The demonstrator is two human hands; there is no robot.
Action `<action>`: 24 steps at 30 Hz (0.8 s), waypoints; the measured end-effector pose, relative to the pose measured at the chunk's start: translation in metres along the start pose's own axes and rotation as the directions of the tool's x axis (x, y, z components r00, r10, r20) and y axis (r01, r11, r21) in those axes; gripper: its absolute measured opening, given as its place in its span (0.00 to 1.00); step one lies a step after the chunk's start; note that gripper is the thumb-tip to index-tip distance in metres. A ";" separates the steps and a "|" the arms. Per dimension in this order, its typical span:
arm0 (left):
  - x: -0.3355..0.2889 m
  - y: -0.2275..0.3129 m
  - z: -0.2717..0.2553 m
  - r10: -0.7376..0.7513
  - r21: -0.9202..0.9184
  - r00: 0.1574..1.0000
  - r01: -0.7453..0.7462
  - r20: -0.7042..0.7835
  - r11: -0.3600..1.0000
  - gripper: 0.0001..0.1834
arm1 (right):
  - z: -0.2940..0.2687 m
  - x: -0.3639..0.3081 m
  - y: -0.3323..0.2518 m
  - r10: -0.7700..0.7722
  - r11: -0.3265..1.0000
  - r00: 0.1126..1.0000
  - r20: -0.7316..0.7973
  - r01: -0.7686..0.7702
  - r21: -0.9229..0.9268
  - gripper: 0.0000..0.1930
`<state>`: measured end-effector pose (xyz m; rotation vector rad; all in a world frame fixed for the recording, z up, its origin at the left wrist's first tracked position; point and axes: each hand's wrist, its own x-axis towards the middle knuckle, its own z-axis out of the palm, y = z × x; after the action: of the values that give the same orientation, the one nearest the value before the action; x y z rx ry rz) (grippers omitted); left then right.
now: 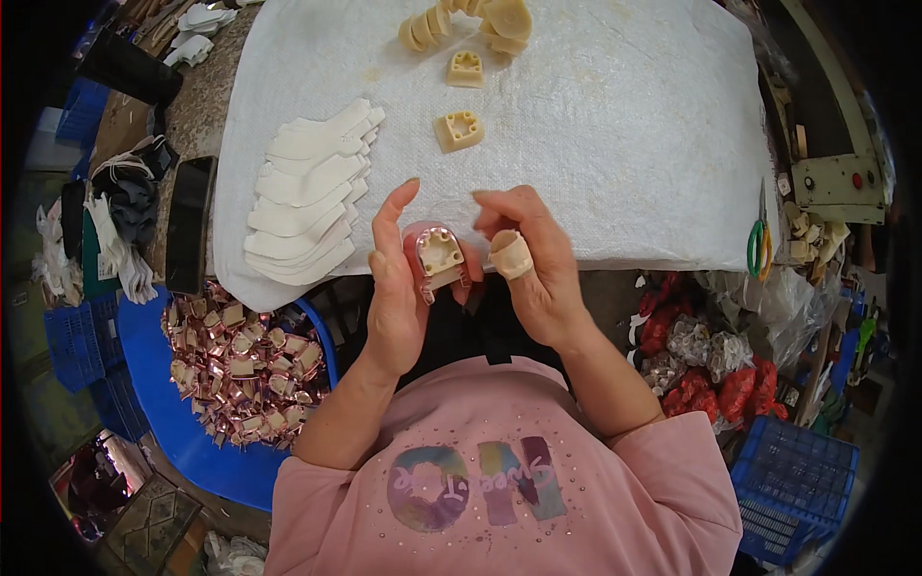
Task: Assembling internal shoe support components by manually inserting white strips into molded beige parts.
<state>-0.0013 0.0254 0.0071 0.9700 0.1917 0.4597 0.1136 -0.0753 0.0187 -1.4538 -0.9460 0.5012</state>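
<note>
My left hand (pixel 396 298) is closed around a beige shoe heel (pixel 442 252) wrapped in shiny pink metallic covering. Its hollow top faces up, and loose flaps of the covering hang at its lower edge. Just right of it, my right hand (pixel 538 269) has its fingers apart, with nothing visible in them. A beige wrap (pixel 511 255) covers the right thumb. Two bare beige heels, a nearer one (pixel 459 132) and a farther one (pixel 466 69), lie on the white woven table cover (pixel 615 154) beyond my hands. White cut pieces (pixel 312 202) overlap in a fanned row to the left.
More beige heels (pixel 504 24) sit at the far edge. On the left, a blue bin (pixel 206 470) holds many pink-covered heels (pixel 250 374), near a dark phone (pixel 190 226). Scissors (pixel 759 248) hang at the table's right side, above red plastic bags (pixel 735 389) and a blue crate (pixel 795 480).
</note>
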 end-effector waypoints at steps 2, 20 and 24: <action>-0.003 0.005 0.001 0.089 0.388 0.995 -0.098 0.041 0.916 0.43 | -0.005 0.006 -0.011 -0.066 0.896 0.993 0.102 0.104 -0.432 0.12; -0.007 0.021 0.001 0.181 0.831 0.966 -0.252 0.185 0.496 0.21 | -0.023 0.016 0.007 0.248 0.889 0.891 0.379 -0.365 0.277 0.09; -0.006 0.013 0.007 0.240 0.824 0.962 -0.239 0.130 0.513 0.24 | -0.012 0.012 0.007 0.004 0.999 0.971 0.240 0.004 -0.035 0.08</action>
<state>-0.0076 0.0238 0.0211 1.9848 0.2899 0.6420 0.1320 -0.0723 0.0168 -1.4456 -1.1509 0.6751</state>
